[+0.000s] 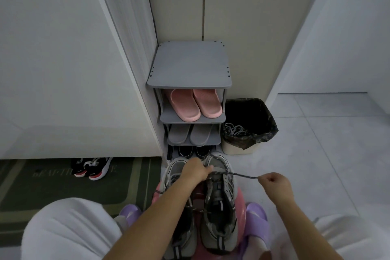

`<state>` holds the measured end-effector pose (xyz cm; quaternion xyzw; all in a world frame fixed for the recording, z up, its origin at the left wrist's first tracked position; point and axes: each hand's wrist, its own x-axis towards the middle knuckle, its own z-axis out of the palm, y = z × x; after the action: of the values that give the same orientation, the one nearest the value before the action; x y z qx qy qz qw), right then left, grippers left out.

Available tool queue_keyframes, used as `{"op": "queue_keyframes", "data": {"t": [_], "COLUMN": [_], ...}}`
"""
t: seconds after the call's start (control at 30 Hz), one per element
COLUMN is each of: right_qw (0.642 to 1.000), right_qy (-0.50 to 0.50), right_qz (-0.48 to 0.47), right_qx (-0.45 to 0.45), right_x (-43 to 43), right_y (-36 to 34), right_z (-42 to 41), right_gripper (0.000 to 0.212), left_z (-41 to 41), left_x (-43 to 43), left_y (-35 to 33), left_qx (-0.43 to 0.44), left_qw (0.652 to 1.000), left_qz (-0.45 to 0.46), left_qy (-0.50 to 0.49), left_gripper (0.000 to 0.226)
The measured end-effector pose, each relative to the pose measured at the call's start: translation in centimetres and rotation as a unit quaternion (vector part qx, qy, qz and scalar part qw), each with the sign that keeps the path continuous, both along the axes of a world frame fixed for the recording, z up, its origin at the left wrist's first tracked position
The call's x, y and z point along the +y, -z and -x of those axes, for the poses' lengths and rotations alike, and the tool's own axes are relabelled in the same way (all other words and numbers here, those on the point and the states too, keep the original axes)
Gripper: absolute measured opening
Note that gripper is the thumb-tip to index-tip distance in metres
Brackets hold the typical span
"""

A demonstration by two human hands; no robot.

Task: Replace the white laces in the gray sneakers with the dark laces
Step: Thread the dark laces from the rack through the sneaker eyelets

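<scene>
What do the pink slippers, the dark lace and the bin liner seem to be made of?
The pink slippers look like moulded foam or rubber, matte: one-piece shape, ridged footbed. The dark lace seems a braided textile cord: pale flecks along it. The bin liner is probably thin plastic film, glossy black: it crinkles and folds over the rim.

You are holding a dark lace (pixel 242 175), black with small pale specks all along it. The gray sneakers (pixel 220 230) in front of you are showing black panels and short white stripes, and a pink stool (pixel 241 207) is showing under them. You are wearing white trousers (pixel 69 228) and purple slippers (pixel 257 217). The gray rack (pixel 190 65) is carrying pink slippers (pixel 196 103) and gray slippers (pixel 190 135). The cream bin (pixel 236 150) is wearing a black liner (pixel 253 116), with pale laces (pixel 234 130) inside. The dark green mat (pixel 52 188), with lighter olive bands, is bearing black, white and red sneakers (pixel 90 168).
</scene>
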<state>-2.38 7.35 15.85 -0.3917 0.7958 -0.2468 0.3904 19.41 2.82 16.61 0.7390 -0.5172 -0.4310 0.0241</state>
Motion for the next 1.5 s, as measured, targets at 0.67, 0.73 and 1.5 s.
{"op": "queue_keyframes", "data": {"t": [0.67,0.73,1.5], "right_qw": [0.918,0.917,0.969], "right_qy": [-0.285,-0.285,-0.192], "right_qz": [-0.020,-0.021,-0.001], "right_qx": [0.275,0.277,0.155], "right_x": [-1.7,-1.7,-0.4], "right_y": [-0.4,-0.5,-1.1], "right_z": [-9.5,-9.4,-6.6], "right_gripper": [0.028,0.028,0.013], "left_z": [-5.3,-6.8,-0.3], "left_x": [3.4,3.6,3.8], "left_y": [-3.1,-3.2,-1.2], "left_qx": [-0.042,-0.057,-0.152], "left_qw": [0.989,0.989,0.958], "left_qz": [0.129,0.125,0.185], "left_qy": [0.061,0.046,0.155], "left_gripper": [0.020,0.019,0.017]}}
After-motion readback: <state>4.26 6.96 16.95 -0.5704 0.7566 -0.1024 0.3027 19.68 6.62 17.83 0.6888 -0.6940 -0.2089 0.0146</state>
